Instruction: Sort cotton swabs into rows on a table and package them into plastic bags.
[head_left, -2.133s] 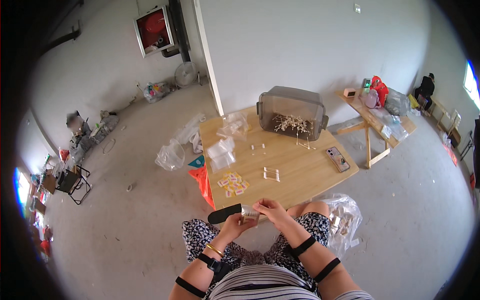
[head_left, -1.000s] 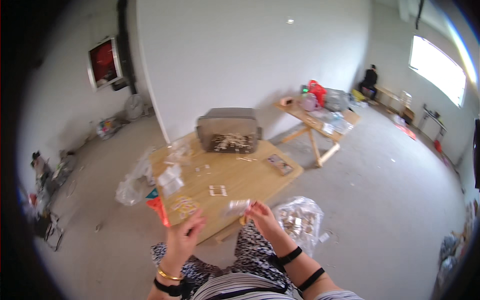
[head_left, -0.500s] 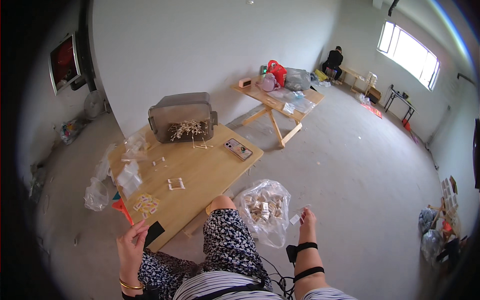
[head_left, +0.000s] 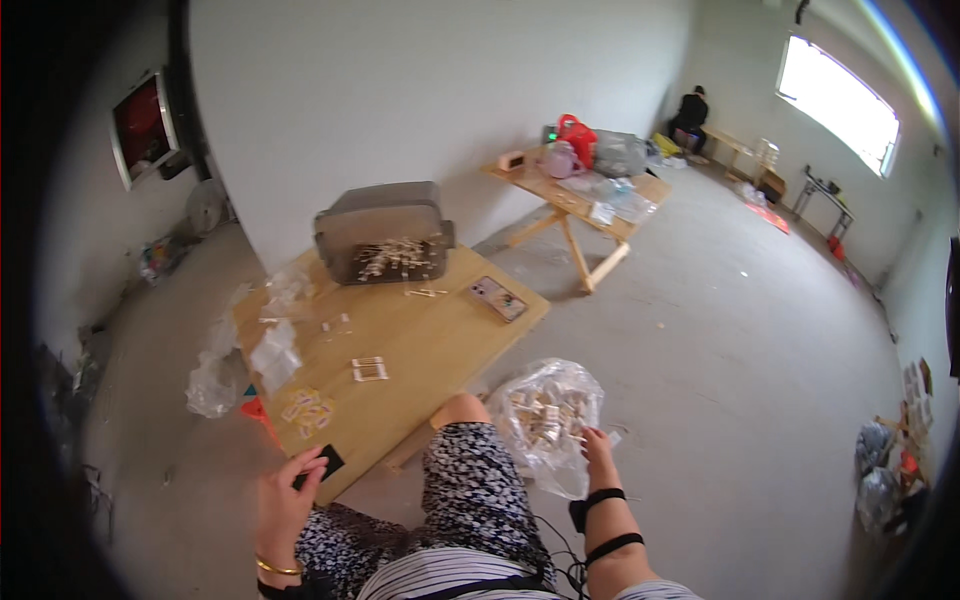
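My left hand (head_left: 288,497) is at the near corner of the wooden table (head_left: 420,350), its fingers drawn together over a flat black rectangle (head_left: 330,460). Whether anything is pinched there I cannot make out. At the right rim of a clear plastic bag (head_left: 590,385) on the floor is my right hand (head_left: 600,458), slightly blurred, fingertips closed. What they hold, if anything, is too small to tell. Small packs of cotton swabs (head_left: 548,425) fill the bag. On the table lie a few swabs in rows (head_left: 369,369), yellow-and-white cards (head_left: 308,412) and clear plastic sleeves (head_left: 275,355).
A grey translucent bin (head_left: 380,215) lies on its side with loose cotton swabs (head_left: 400,258) spilling out. Nearby is a phone (head_left: 498,299). A second table (head_left: 525,185) carries a red bag (head_left: 577,138). A person (head_left: 690,115) sits far off. A small white piece (head_left: 614,437) lies beside the bag.
My right hand has moved left to the bag's rim. My left hand now reaches over the black rectangle. The whole view has shifted, so the furniture appears slightly farther right.
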